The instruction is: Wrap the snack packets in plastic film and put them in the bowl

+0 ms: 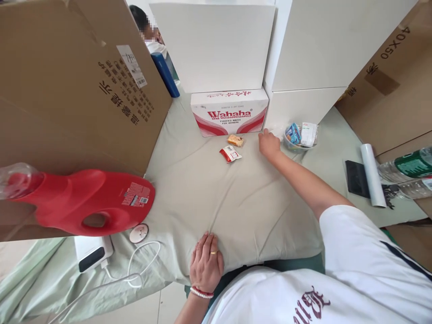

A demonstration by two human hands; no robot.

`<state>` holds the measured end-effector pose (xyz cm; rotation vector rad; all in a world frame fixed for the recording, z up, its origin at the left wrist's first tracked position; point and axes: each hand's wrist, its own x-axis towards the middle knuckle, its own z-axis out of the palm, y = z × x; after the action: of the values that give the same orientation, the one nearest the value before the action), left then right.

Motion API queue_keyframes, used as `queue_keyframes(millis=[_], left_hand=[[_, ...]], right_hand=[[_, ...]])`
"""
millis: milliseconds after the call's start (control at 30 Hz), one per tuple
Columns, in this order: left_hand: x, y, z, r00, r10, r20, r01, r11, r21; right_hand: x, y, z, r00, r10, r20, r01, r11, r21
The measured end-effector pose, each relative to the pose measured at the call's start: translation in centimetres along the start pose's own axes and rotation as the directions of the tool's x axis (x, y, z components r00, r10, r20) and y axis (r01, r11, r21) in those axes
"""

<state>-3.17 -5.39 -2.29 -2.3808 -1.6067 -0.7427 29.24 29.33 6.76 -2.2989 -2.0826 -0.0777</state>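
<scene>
My left hand (206,263) lies flat on the cloth-covered table near its front edge, fingers stretched out, holding nothing. My right hand (269,143) reaches to the far side with its fingers curled in, by the lower right corner of the Wahaha carton (232,114). What those fingers hold, if anything, is hidden. Just right of them, a clear bowl (297,146) contains a blue snack packet (293,133) and a white packet (308,134). To the left of my right hand lie a wrapped bread-like snack (235,140) and a red-and-white packet (230,154).
A red jug (91,202) stands at the left before a large brown carton (67,90), with a white power bank (93,253) and cable close by. White boxes (216,45) rise behind. Plastic bottles (411,164) and a white roll (373,175) lie at right. Another person is partly visible behind.
</scene>
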Motion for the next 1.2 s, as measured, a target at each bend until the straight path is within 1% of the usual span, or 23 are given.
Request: queue_keyframes(millis=[100,167,233,300,367,433,467,500,533,567,600,633,667,700,733,767,800,900,933,1000,1033,1100,1200], left_hand=[[-0.1,-0.1,0.1,1.000,-0.003,-0.013,0.003,1.000,-0.003],[-0.1,0.0,0.2,1.000,-0.004,-0.026,0.004,1.000,-0.008],[-0.1,0.0,0.2,0.999,-0.002,-0.037,0.002,1.000,-0.013],[0.0,0.1,0.3,0.999,-0.003,-0.046,0.002,1.000,-0.017],[0.1,0.1,0.3,0.998,-0.020,-0.061,0.017,0.999,-0.040],[0.2,0.2,0.1,0.995,-0.069,-0.076,0.059,0.991,-0.119],[0.3,0.3,-0.2,0.990,-0.109,-0.087,0.092,0.981,-0.173],[0.5,0.4,-0.4,0.983,-0.158,-0.098,0.132,0.964,-0.229],[0.7,0.7,-0.7,0.972,-0.211,-0.107,0.173,0.943,-0.285],[1.1,1.0,-0.9,0.959,-0.264,-0.109,0.214,0.916,-0.338],[1.7,1.5,-1.1,0.948,-0.304,-0.096,0.244,0.885,-0.396],[2.4,2.0,-1.2,0.942,-0.329,-0.069,0.261,0.845,-0.466],[3.2,2.7,-1.1,0.942,-0.335,-0.016,0.272,0.792,-0.546],[4.3,3.4,-0.9,0.944,-0.327,0.035,0.277,0.733,-0.621],[5.4,4.1,-0.5,0.947,-0.313,0.078,0.280,0.678,-0.679],[6.7,4.9,0.1,0.953,-0.285,0.105,0.272,0.645,-0.714],[8.1,5.6,0.8,0.961,-0.256,0.108,0.252,0.641,-0.725],[12.3,7.3,3.6,0.982,-0.175,0.074,0.179,0.711,-0.680],[13.6,7.8,4.6,0.985,-0.157,0.074,0.166,0.732,-0.661],[15.7,8.3,6.5,0.987,-0.088,0.132,0.152,0.768,-0.623],[16.5,8.5,7.3,0.982,-0.039,0.187,0.148,0.777,-0.612],[17.4,8.6,8.7,0.958,0.026,0.286,0.163,0.771,-0.616],[17.5,7.9,9.8,0.943,0.000,0.332,0.225,0.736,-0.639]], right_hand=[[-0.8,4.0,0.6,0.995,0.044,0.084,-0.040,0.998,-0.051],[-1.9,5.2,1.2,0.991,0.022,0.134,-0.019,0.999,-0.026],[-3.6,5.4,1.7,0.991,-0.017,0.134,0.015,1.000,0.021],[-6.3,4.8,2.1,0.990,-0.066,0.121,0.056,0.995,0.082],[-10.3,4.0,2.5,0.983,-0.141,0.116,0.122,0.980,0.154],[-15.3,3.4,3.2,0.972,-0.226,0.071,0.187,0.916,0.356],[-18.0,3.2,3.5,0.973,-0.230,0.016,0.183,0.813,0.552],[-20.6,3.2,3.7,0.983,-0.184,-0.010,0.132,0.664,0.736],[-23.0,3.3,3.9,0.995,-0.101,0.000,0.047,0.468,0.882],[-25.1,3.5,4.0,0.998,-0.003,0.056,-0.053,0.250,0.967],[-26.9,3.7,3.9,0.986,0.078,0.147,-0.152,0.053,0.987],[-28.2,4.1,3.8,0.961,0.129,0.244,-0.229,-0.120,0.966],[-29.1,4.5,3.6,0.933,0.151,0.327,-0.282,-0.261,0.923],[-29.7,4.9,3.5,0.909,0.152,0.389,-0.314,-0.367,0.876],[-29.9,5.4,3.2,0.890,0.141,0.433,-0.335,-0.441,0.833],[-29.9,5.9,3.0,0.879,0.127,0.461,-0.348,-0.490,0.799],[-29.7,6.4,2.8,0.873,0.117,0.474,-0.353,-0.518,0.779],[-28.8,7.2,2.4,0.886,0.131,0.446,-0.317,-0.530,0.786],[-28.5,7.1,2.4,0.894,0.148,0.422,-0.295,-0.515,0.805],[-28.1,6.5,2.5,0.907,0.182,0.380,-0.266,-0.453,0.851],[-28.0,6.1,2.6,0.910,0.189,0.370,-0.273,-0.397,0.876],[-28.0,5.1,3.2,0.916,0.173,0.362,-0.321,-0.225,0.920],[-28.4,4.6,4.3,0.937,0.077,0.340,-0.346,0.075,0.935]])
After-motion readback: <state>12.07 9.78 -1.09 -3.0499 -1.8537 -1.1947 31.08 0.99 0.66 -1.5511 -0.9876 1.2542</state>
